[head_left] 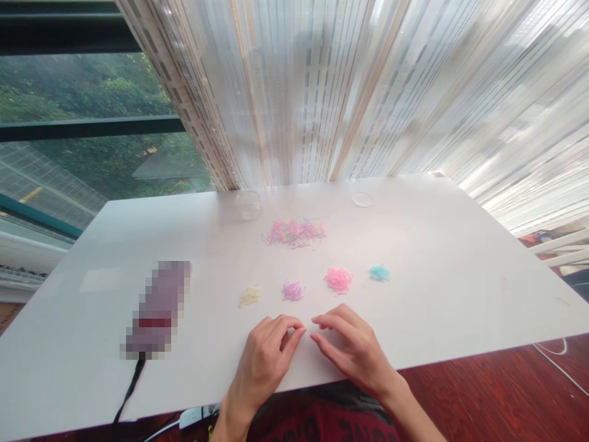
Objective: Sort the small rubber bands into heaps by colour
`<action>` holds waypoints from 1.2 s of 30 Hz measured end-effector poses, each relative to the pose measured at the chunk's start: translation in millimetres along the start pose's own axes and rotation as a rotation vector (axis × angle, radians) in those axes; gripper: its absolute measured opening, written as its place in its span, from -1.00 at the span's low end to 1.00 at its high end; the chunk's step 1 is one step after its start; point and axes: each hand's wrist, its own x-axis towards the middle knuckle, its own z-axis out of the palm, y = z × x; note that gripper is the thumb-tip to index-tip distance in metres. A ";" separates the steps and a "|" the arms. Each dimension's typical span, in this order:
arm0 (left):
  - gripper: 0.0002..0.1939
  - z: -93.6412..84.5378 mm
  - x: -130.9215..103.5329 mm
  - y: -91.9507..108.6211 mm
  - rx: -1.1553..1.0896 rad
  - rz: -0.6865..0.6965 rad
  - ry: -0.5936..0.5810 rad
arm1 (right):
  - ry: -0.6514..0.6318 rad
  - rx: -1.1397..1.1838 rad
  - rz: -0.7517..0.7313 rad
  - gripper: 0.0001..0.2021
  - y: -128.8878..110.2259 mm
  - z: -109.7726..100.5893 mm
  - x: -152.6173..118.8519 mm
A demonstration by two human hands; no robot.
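Note:
Close to the table's front edge, my left hand (271, 347) has thumb and index fingertip pressed together; anything between them is too small to make out. Just right of it, my right hand (352, 341) has its thumb and fingers apart, holding nothing visible. Beyond the hands lie small piles of thin short strips: a pale yellow pile (250, 296), a purple pile (293, 290), a pink pile (338, 280) and a light blue pile (380, 273). Farther back spreads a larger mixed-colour pile (297, 232) of the same kind of strips.
A clear round container (249, 205) stands at the back of the white table (451, 264), with a clear round lid (362, 199) to its right. A blurred-out purple object (159, 307) with a black cord lies at the left. A striped curtain (294, 92) hangs behind the table.

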 end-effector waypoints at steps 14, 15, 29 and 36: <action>-0.85 -4.0 3.3 6.2 -0.014 0.025 0.037 | -0.055 0.070 0.075 -0.87 1.8 2.8 -1.6; -0.87 -4.1 3.2 6.3 -0.019 0.026 0.041 | -0.054 0.073 0.080 -0.87 1.8 2.7 -1.7; -0.89 -3.7 3.1 4.3 -0.089 0.022 0.043 | -0.059 0.101 0.087 -0.85 4.2 3.8 -1.2; -0.86 -4.7 3.3 4.5 -0.124 0.023 0.049 | -0.074 0.099 0.104 -0.86 4.7 3.8 -1.2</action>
